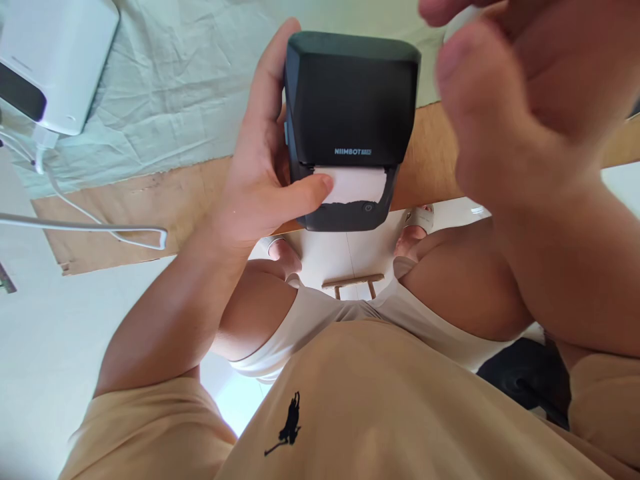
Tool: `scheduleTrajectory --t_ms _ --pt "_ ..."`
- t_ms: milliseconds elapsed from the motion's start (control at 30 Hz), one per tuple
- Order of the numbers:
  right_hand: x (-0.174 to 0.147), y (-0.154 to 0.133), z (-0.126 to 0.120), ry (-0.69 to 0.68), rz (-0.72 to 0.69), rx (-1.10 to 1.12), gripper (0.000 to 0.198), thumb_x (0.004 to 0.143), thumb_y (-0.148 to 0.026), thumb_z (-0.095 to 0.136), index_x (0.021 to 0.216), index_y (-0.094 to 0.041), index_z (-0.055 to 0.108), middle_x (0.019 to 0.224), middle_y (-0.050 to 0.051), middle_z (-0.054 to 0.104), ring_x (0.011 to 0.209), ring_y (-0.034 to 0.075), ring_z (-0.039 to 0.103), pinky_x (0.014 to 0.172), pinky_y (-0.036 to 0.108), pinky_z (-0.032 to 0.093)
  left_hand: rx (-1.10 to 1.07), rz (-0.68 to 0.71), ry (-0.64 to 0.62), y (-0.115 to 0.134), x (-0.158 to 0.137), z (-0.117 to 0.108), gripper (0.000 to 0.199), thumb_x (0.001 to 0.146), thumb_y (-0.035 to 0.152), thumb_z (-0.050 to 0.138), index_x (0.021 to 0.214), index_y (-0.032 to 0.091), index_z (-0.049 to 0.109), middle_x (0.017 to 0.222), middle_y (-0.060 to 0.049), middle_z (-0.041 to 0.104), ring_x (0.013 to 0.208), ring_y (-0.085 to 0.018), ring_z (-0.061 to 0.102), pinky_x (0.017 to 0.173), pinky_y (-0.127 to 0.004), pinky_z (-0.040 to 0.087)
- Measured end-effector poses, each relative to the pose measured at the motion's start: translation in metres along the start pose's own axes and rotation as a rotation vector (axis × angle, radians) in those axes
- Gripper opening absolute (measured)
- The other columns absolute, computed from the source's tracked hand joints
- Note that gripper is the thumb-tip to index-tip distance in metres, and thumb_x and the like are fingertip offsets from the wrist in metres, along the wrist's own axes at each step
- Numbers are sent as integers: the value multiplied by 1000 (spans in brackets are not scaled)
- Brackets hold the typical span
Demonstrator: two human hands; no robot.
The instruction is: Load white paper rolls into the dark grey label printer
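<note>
A black label printer point(353, 100) marked NIIMBOT is held up over the table's front edge in my left hand point(265, 160). My fingers wrap round its left side, and the thumb presses on the white paper strip point(355, 185) at its slot. The strip's lower edge is ragged, and a power button sits just below it. To the right of the printer, apart from it, my right hand point(520, 100) is raised and blurred. Its fingers are partly cut off by the top of the view. A pale rounded edge shows between its thumb and finger; I cannot make out what it is.
A white box-shaped device point(75, 60) with a dark panel lies at the upper left, a white cable point(90, 217) running from it. A wrinkled pale green cloth point(175, 87) covers the wooden table point(135, 190). My legs are below the table edge.
</note>
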State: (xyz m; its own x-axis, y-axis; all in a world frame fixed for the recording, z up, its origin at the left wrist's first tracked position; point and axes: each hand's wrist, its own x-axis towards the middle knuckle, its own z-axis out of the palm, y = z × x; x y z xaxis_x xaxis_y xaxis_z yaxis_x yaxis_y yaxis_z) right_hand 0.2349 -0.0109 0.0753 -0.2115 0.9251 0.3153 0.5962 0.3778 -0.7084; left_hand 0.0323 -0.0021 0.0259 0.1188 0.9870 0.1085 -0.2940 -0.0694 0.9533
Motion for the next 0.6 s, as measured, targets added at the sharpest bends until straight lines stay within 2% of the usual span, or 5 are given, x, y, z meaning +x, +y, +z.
scheduleTrajectory --t_ms 100,233,467,533,600 --pt "-1 4 1 -169 -159 -31 63 100 -54 43 133 -2 58 128 6 56 110 0 49 101 21 40 -9 -18 16 6 -2 1 94 84 78 65 158 32 31 134 -8 63 142 -34 64 112 -48 62" --pt "5 17 9 -290 -216 63 70 101 -60 39 139 -1 46 131 5 47 102 -5 35 105 18 40 -16 -40 43 9 -2 1 92 86 80 59 158 32 29 136 -8 61 143 -36 64 109 -52 64" --pt "7 28 21 -326 -274 182 76 102 -67 35 143 -3 40 138 3 46 106 -7 41 111 14 43 -23 -59 24 12 -10 7 85 90 79 54 155 31 29 137 -7 59 144 -40 63 103 -57 67" --pt "7 29 22 -299 -279 205 75 102 -65 35 142 -1 42 137 3 49 110 -6 46 111 14 44 -31 -62 12 11 -12 6 78 91 72 59 150 28 33 134 -6 61 145 -40 63 102 -58 67" --pt "8 30 23 -279 -291 238 75 101 -63 37 142 0 44 137 3 51 116 -4 48 112 15 43 -91 -59 -98 10 -12 3 67 91 55 68 142 23 38 128 -4 64 150 -40 59 104 -58 67"
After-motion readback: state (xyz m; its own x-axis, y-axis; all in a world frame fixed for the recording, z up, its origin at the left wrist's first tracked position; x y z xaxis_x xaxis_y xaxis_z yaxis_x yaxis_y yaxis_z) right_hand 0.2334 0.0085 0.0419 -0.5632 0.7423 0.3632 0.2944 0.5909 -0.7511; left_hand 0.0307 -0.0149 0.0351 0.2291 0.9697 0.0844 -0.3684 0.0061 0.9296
